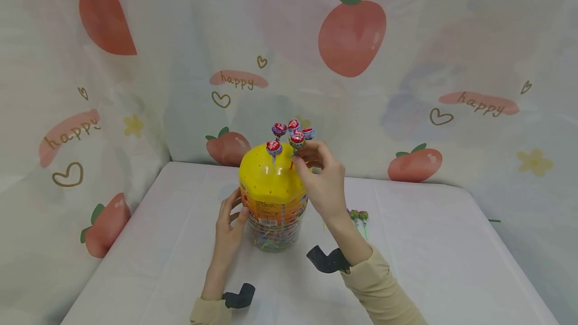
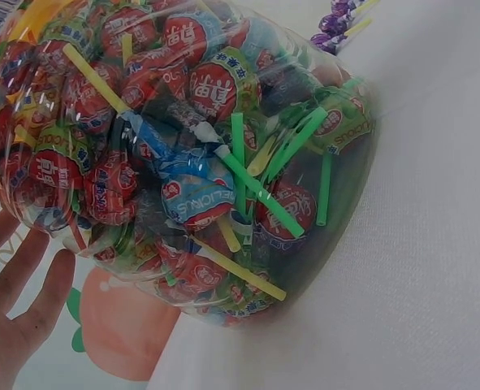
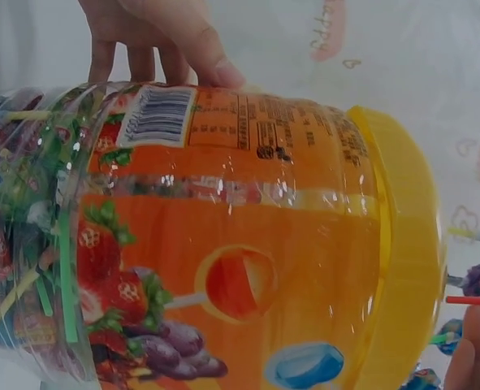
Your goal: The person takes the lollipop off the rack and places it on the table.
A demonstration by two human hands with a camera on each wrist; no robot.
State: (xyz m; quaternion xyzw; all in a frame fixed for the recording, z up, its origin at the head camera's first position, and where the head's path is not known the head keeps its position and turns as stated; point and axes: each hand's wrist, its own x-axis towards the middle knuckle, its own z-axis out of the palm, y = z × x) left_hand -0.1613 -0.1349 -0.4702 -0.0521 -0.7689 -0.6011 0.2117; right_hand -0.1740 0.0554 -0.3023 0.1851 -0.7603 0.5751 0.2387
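A large clear plastic jar [image 1: 268, 212] with an orange label and a yellow domed lid [image 1: 259, 177] stands upright. Wrapped lollipops [image 2: 215, 89] fill it. My left hand [image 1: 231, 227] rests against the jar's left side, fingers fairly straight. Above the lid, my right hand [image 1: 324, 179] pinches a lollipop [image 1: 297, 139] by its red stick [image 3: 471, 300]; the stick end is close to the lid, and whether it touches I cannot tell. Several other lollipops stand head up in the lid, among them one at the front [image 1: 273, 148] and one at the back left [image 1: 279, 129].
More lollipops [image 1: 363, 215] lie on the white table [image 1: 406, 265] to the right of the jar, partly hidden by my right arm. A printed cloth backdrop [image 1: 289, 24] with fruit and "happy" patterns hangs behind and at the sides.
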